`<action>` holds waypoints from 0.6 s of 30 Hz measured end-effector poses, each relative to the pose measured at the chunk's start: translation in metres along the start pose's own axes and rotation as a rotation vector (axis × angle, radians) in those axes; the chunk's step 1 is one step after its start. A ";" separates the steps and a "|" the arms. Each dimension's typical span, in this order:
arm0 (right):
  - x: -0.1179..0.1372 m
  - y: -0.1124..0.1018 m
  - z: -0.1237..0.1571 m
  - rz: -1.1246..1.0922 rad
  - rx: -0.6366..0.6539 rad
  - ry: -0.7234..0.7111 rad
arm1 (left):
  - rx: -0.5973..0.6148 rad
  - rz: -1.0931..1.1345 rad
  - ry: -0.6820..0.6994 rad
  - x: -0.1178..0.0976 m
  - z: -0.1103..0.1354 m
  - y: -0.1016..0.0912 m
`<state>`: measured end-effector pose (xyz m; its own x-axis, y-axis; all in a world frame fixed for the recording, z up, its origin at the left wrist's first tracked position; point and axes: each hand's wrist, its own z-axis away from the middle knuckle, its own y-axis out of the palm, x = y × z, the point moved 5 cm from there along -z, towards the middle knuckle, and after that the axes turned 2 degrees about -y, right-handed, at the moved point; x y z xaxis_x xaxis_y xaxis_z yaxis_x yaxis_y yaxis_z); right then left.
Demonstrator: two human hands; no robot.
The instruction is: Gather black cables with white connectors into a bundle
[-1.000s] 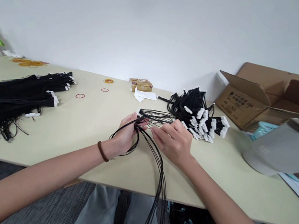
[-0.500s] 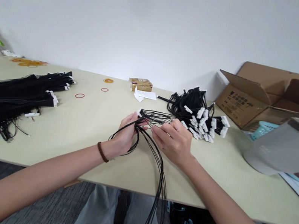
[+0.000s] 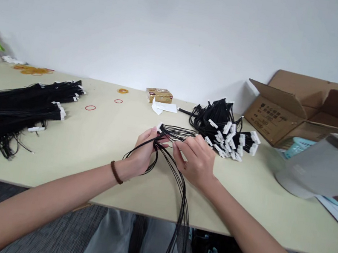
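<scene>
My left hand (image 3: pixel 144 150) is closed round a bunch of thin black cables (image 3: pixel 178 184) near the middle of the beige table (image 3: pixel 97 149). The cables' white-tipped ends fan out just beyond my fingers, and their long tails hang over the table's front edge. My right hand (image 3: pixel 195 160) rests beside them, its fingers pinching the same cables close to the left hand. A dark band circles my left wrist.
A large pile of black cables (image 3: pixel 6 108) lies at the left, and a bundled heap with white connectors (image 3: pixel 225 129) sits behind my right hand. An open cardboard box (image 3: pixel 291 108), a grey object (image 3: pixel 320 169), a small gold box (image 3: pixel 159 95) and rubber bands (image 3: pixel 90 107) are also there.
My right hand has shifted slightly left, closer to the left hand on the cables. Nothing else has moved.
</scene>
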<state>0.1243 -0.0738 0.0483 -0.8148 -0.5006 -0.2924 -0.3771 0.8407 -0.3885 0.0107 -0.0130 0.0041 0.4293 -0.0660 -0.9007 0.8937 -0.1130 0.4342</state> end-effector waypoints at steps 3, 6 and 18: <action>0.001 0.003 -0.001 0.019 0.059 0.019 | 0.004 0.000 0.007 -0.001 0.001 0.001; 0.001 0.004 -0.002 0.026 0.089 0.022 | 0.012 -0.002 0.010 -0.001 0.001 0.002; 0.006 0.009 0.000 0.100 0.140 0.019 | 0.016 -0.097 0.058 -0.001 0.005 0.005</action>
<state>0.1159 -0.0689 0.0430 -0.8537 -0.4112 -0.3196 -0.2303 0.8484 -0.4766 0.0140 -0.0187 0.0069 0.3482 0.0031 -0.9374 0.9293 -0.1323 0.3448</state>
